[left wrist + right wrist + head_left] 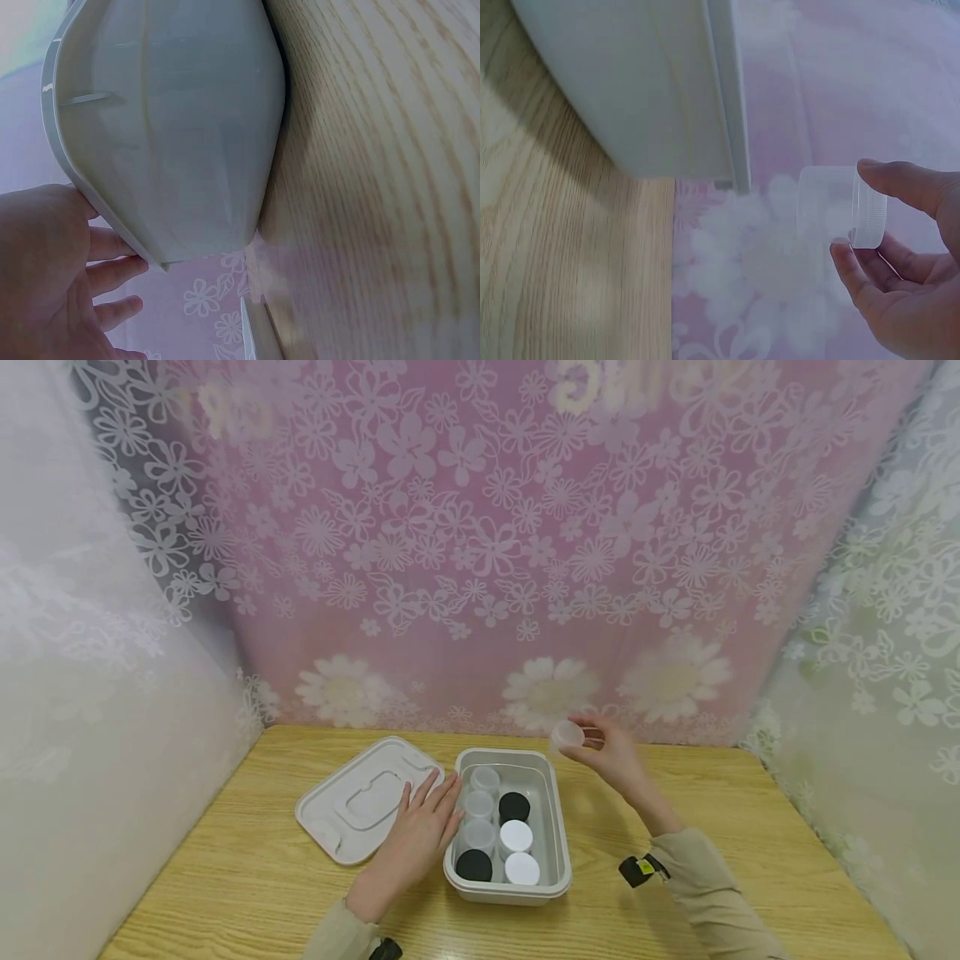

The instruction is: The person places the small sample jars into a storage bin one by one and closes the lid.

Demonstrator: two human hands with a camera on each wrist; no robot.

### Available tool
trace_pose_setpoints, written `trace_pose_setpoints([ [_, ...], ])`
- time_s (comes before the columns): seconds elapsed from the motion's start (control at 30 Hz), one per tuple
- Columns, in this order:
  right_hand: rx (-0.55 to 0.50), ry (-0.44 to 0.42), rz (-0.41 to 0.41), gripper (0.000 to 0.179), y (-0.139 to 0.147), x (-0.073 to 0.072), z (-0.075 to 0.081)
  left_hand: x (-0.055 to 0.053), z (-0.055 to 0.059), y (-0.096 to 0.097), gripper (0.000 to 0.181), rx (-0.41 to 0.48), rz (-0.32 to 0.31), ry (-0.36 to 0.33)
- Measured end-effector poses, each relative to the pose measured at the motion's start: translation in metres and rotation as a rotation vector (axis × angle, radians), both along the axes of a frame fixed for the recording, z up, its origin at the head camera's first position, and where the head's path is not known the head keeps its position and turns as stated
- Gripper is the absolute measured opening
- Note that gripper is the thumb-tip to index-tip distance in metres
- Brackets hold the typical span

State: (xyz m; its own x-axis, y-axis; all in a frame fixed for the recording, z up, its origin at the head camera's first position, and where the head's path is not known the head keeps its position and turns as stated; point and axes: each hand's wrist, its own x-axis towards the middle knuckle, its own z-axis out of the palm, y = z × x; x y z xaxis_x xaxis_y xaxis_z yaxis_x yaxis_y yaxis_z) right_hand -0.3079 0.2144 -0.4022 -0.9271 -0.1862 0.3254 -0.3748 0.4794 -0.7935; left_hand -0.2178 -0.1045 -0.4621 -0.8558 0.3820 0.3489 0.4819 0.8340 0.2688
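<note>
My right hand point(611, 758) pinches a small clear plastic jar point(829, 202) by its ribbed lid, between thumb and fingers. In the head view the jar hangs just beyond the back right corner of a pale plastic tub point(558, 835). The left hand point(426, 822) rests on the tub's left rim with its fingers straight. Inside the tub stand several jars in two columns: clear-lidded jars point(478, 806) and a black-lidded jar point(474, 865) on the left, another black-lidded jar point(514, 807) and two white-lidded jars point(517, 837) on the right.
A pale tub lid point(352, 827) lies on the wooden table point(232, 860) to the left, partly behind the left hand. Behind the table hangs a pink floral curtain point(480, 568), with pale sheets at both sides.
</note>
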Motion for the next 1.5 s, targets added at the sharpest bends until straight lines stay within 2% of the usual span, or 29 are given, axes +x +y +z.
trace_pose_setpoints([
  [0.17,0.021,0.009,0.071,0.052,-0.017,0.002,-0.002,0.000,0.000,0.000,0.053,0.003,-0.001,-0.006],
  [0.47,0.115,-0.014,0.184,0.052,-0.037,-0.001,-0.016,0.000,-0.001,0.001,0.052,0.004,-0.007,0.006],
  [0.7,0.165,-0.029,0.229,0.046,-0.050,-0.004,-0.023,0.001,0.000,0.001,0.052,0.008,-0.007,0.015],
  [0.87,0.216,0.008,0.220,0.045,-0.057,-0.003,-0.024,0.001,0.000,0.000,0.052,0.014,-0.010,0.007],
  [1.07,0.322,0.035,0.179,0.046,-0.062,-0.002,-0.027,-0.001,-0.004,-0.001,0.052,0.015,-0.016,0.042],
  [1.2,0.367,0.053,0.160,0.047,-0.065,-0.002,-0.030,0.001,-0.001,0.000,0.052,0.008,-0.005,0.013],
  [1.37,0.418,0.137,0.135,0.047,-0.067,-0.002,-0.035,0.001,0.000,0.000,0.053,0.003,0.001,0.002],
  [1.5,0.448,0.173,0.112,0.047,-0.068,0.001,-0.037,0.001,0.001,0.000,0.053,0.005,0.001,0.000],
])
